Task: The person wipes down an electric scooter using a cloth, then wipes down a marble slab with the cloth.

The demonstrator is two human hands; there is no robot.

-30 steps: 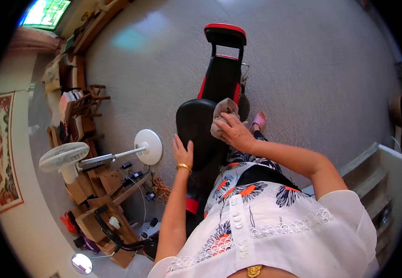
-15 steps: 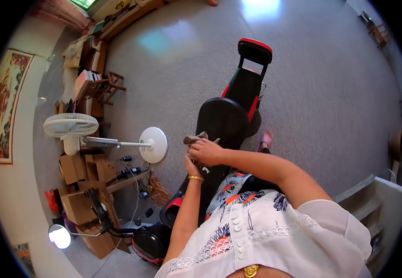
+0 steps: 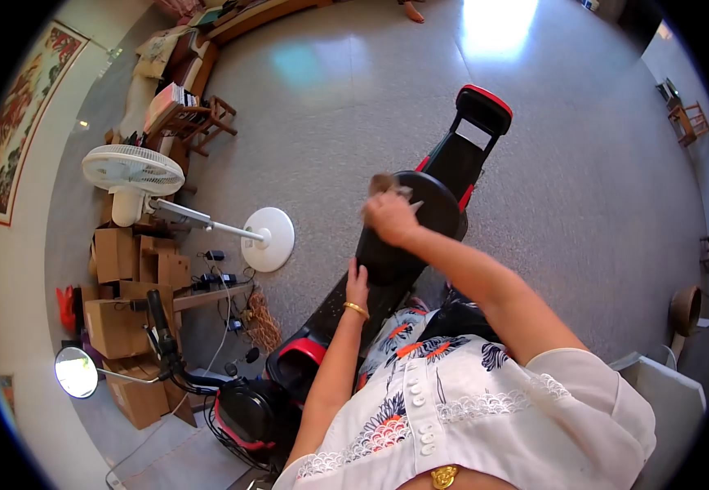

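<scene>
A black and red electric scooter (image 3: pixel 383 269) stands lengthwise before me, its seat (image 3: pixel 428 200) beyond my hands and its backrest at the far end. My right hand (image 3: pixel 392 219) is closed on a crumpled grey-brown cloth (image 3: pixel 385 184) and presses it against the left part of the seat; the hand is slightly blurred. Lower down, my left hand (image 3: pixel 357 284), with a gold bracelet at the wrist, lies against the scooter's front part of the seat, its fingers stretched out and nothing seen in them.
A white standing fan (image 3: pixel 268 239) is on the floor to the left. Cardboard boxes (image 3: pixel 117 327), cables and a bundle of cord (image 3: pixel 263 322) lie near the handlebar (image 3: pixel 158 327) and its mirror (image 3: pixel 76 372). Another person's foot (image 3: pixel 413 12) shows at the top.
My right hand has moved with the cloth forward and to the right onto the seat. My left hand has parted from it and now rests lower on the scooter. The view has shifted.
</scene>
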